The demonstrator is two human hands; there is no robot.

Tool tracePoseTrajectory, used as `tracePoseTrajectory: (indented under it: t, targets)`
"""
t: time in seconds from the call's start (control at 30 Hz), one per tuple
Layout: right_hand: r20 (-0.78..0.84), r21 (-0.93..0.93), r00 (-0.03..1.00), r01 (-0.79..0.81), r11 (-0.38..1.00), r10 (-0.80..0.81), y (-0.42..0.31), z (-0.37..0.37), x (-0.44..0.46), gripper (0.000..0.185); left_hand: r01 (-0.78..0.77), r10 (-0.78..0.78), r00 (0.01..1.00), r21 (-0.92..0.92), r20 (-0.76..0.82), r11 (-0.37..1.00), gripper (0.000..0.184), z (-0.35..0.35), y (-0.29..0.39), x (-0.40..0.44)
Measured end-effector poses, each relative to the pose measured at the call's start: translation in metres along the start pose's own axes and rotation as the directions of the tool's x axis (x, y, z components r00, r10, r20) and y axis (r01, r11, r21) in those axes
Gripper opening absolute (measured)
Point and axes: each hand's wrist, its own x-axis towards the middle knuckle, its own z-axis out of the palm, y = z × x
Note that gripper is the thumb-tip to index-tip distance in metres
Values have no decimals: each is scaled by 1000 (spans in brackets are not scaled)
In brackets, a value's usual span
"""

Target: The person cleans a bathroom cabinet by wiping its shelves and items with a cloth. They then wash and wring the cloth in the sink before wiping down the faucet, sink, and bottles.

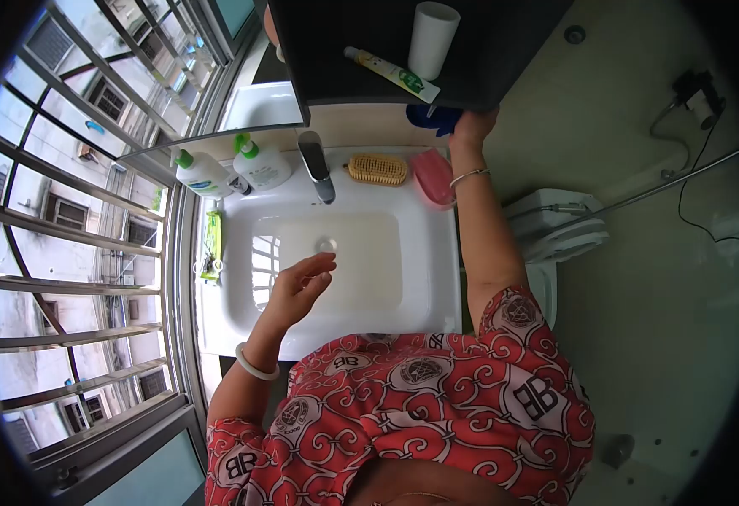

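Observation:
My left hand (302,288) hovers over the white sink (427,287) with its fingers loosely bent and apart, holding nothing. The basin holds pale, cloudy water (361,270). My right arm stretches forward past the sink's right side. At the lower corner of the dark cabinet, my right hand (473,128) is closed around the edge of a dark blue plastic item (434,117); its kind cannot be made out, and most fingers are hidden. Below that hand lies a pink soap dish (433,179), and beside it a wooden scrub brush (376,169).
The faucet (315,167) rises at the sink's back. Two pump bottles (261,167) stand to its left. A green packet (212,244) lies on the left rim. The dark shelf (344,84) holds a tube (391,74) and a white cup (434,40). A toilet (555,223) is at right.

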Motion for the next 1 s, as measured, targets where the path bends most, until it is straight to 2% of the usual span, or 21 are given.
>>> tracePoseTrajectory:
  t: [0.1, 0.17, 0.2, 0.3, 0.37, 0.4, 0.43, 0.47, 0.57, 0.63, 0.67, 0.77, 0.87, 0.93, 1.0]
  targets:
    - [173, -81, 976, 150, 985, -134, 14, -14, 1, 44, -85, 63, 994, 281, 85, 956, 38, 30, -9, 43]
    - [291, -229, 956, 42, 973, 27, 7, -33, 8, 42, -266, 149, 953, 499, 262, 825, 46, 53, -10, 79]
    - [341, -299, 934, 2, 954, 105, 0, -40, 15, 41, -326, 189, 940, 585, 284, 742, 52, 68, -13, 96]
    - [292, -7, 956, 45, 999, -40, -31, -59, 41, 38, -401, 269, 914, 777, 304, 485, 71, 108, -6, 148]
    - [186, 4, 961, 206, 979, -203, -62, -60, 61, 39, -451, 320, 876, 847, 361, 281, 77, 127, -1, 179]
    - [213, -171, 906, 403, 899, -365, -65, -60, 70, 39, -466, 340, 855, 868, 392, 172, 80, 134, 3, 194]
    - [268, -330, 819, 572, 751, -507, -66, -58, 80, 39, -488, 300, 845, 867, 442, 98, 82, 140, 9, 207]
    - [345, -460, 707, 700, 545, -617, -64, -58, 88, 40, -511, 257, 834, 859, 489, 23, 83, 144, 16, 220]
    - [486, -448, 656, 755, 479, -578, -43, -66, 71, 43, -555, 186, 798, 819, 574, -146, 87, 152, 28, 250]
    - [579, -480, 682, 728, 490, -446, -15, -84, 56, 43, -541, 162, 782, 785, 602, -302, 88, 158, 20, 271]
    - [617, -498, 691, 713, 493, -376, -5, -91, 53, 43, -591, 132, 758, 758, 639, -278, 88, 159, 19, 277]
    - [657, -502, 689, 702, 505, -306, -4, -98, 55, 43, -692, 50, 700, 693, 713, -201, 88, 155, 35, 283]
    - [669, -381, 627, 750, 540, -398, -37, -91, 66, 39, -714, 0, 697, 695, 717, -91, 88, 162, 37, 290]
    - [647, -378, 616, 771, 513, -450, -44, -82, 74, 37, -699, 3, 715, 715, 699, 9, 88, 169, 35, 290]
    - [630, -390, 620, 774, 499, -468, -39, -83, 74, 36, -683, 28, 730, 729, 683, 34, 89, 178, 31, 279]
